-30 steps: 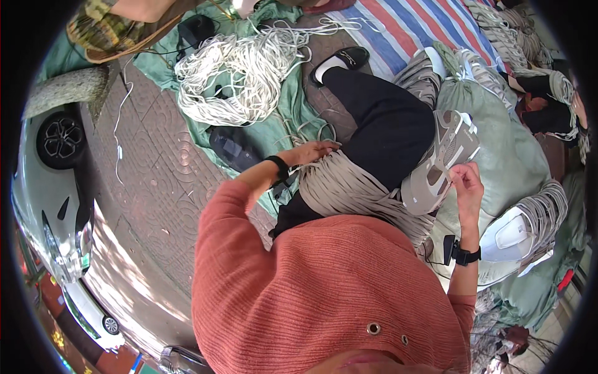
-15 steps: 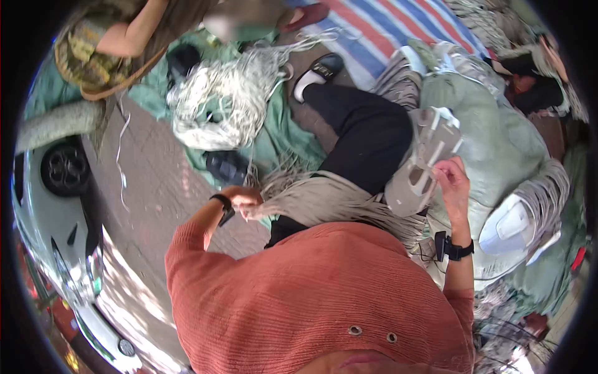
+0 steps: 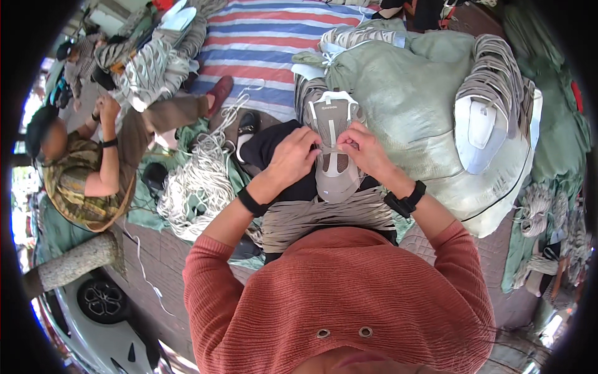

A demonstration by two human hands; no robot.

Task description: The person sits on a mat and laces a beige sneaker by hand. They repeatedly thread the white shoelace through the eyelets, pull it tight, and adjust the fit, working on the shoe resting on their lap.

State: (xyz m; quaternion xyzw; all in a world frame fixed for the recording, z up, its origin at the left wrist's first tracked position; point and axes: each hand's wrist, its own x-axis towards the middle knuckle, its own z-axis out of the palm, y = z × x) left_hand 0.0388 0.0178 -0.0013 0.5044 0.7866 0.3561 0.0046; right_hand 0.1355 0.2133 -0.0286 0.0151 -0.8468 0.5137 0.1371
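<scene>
Upper (image 3: 337,184) is possibly risking a slip off the edge of the lap (image 3: 300,188), if left hand (image 3: 293,156) and right hand (image 3: 369,151), fingers pinching its middle, are pulling unevenly.

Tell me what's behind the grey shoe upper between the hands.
Black trousers show beside the shoe upper and grey laces below it; whatever is directly behind is covered.

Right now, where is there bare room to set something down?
Striped sheet, between maroon shoe and bag; paving between car and left sleeve, except a white strip. Crowded: around the upper, with left hand, right hand and cord bundle.
</scene>
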